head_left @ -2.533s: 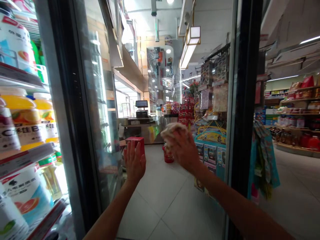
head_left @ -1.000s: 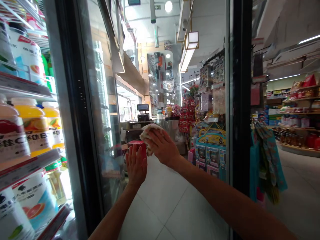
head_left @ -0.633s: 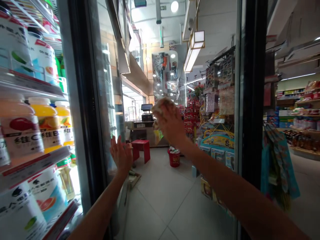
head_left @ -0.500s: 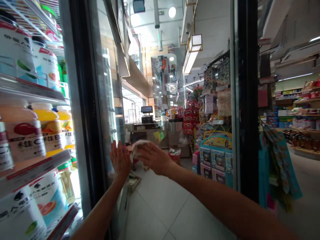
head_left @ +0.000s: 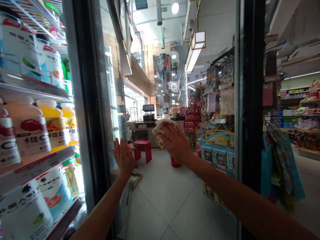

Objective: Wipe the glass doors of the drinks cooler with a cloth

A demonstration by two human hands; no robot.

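My left hand (head_left: 123,158) lies flat with fingers stretched upward against the glass, close to the black door frame (head_left: 91,100) on the left. To its right, my right hand (head_left: 178,143) presses a crumpled whitish cloth (head_left: 160,128) with brownish marks to the pane, at about mid-height. The cloth sticks out beyond the fingertips; the part beneath the palm is hidden. Both arms reach in from the lower edge of the view.
Lit cooler shelves with bottled drinks (head_left: 56,125) stand close on my left. Through the glass show a red stool (head_left: 142,148), a counter with a screen (head_left: 148,108), and boxed toys (head_left: 218,156). Teal hanging goods (head_left: 291,163) are beyond the right frame (head_left: 250,100).
My right hand has moved the cloth to the right and slightly up across the glass, away from my left hand. The left hand stays flat in nearly the same place.
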